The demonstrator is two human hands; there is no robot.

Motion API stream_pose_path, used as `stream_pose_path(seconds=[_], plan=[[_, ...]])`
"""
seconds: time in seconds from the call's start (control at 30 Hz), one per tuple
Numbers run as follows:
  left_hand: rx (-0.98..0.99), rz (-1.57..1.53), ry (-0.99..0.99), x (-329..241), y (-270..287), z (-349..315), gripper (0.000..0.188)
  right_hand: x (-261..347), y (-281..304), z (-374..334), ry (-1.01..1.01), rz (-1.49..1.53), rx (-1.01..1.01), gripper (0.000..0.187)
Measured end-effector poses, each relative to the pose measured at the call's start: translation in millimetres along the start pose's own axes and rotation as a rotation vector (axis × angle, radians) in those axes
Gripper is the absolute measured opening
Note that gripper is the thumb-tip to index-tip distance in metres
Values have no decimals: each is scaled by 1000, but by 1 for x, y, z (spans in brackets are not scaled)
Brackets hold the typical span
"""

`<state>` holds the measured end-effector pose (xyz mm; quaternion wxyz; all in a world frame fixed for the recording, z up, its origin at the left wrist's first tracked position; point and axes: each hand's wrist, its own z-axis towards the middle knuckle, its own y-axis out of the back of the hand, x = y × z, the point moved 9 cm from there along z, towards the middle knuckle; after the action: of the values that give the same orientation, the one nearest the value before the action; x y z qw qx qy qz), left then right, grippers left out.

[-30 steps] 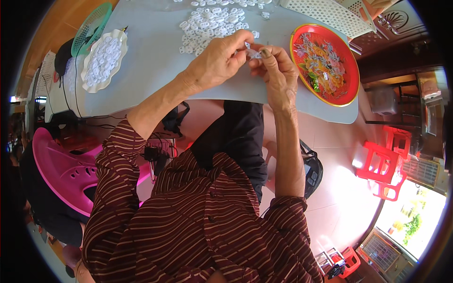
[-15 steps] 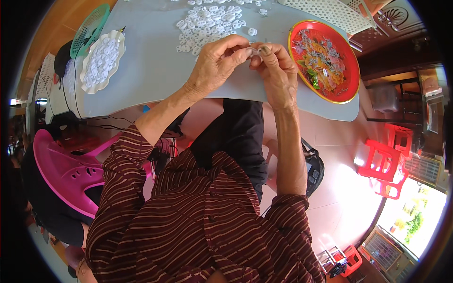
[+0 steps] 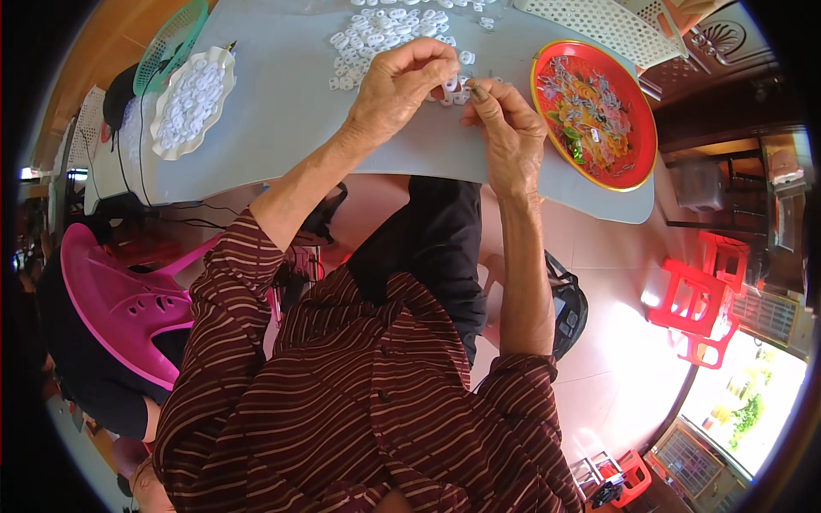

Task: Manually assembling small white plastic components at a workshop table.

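My left hand (image 3: 389, 92) is raised over the table, its thumb and forefinger pinched on a small white plastic piece (image 3: 451, 84) with holes. Close by on its right, my right hand (image 3: 511, 132) has thumb and forefinger pressed together; whatever lies between them is too small to make out. Beyond my hands, many similar white pieces (image 3: 385, 32) lie loose on the blue-grey table (image 3: 278, 94), a few of them directly behind my fingertips. To the right sits a round red tray (image 3: 631, 162) with a gold rim and flower print, scattered with small grey metal-looking bits (image 3: 581, 85).
At the left stands a scalloped white dish (image 3: 160, 145) full of white pieces, beside a green mesh basket (image 3: 171, 43). A white perforated basket (image 3: 599, 26) is at the far right, near another person's hand (image 3: 688, 13). A pink chair (image 3: 120, 308) and red stools (image 3: 693, 299) stand around.
My hands were together at the fingertips and have come slightly apart. The left hand has moved a little up and away from me; the right shifted slightly right.
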<state>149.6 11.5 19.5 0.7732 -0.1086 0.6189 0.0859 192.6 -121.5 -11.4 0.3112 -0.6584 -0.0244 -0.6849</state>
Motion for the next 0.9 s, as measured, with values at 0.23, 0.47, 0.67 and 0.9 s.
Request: stream_pose_path(seconds=[0.23,0.47,0.67,0.9], plan=[[69,41,28,3,-4,10,23,1,-6,-2,-28,-7,84,14],[172,209,44,-2,-7,16,30,2,-4,-1,9,-21,65,12],[248,202,76,0,-8,21,30,4,-6,0,38,-4,79,13],[390,376,-16,-11,-16,31,23,5,-8,-1,45,-41,92,14]])
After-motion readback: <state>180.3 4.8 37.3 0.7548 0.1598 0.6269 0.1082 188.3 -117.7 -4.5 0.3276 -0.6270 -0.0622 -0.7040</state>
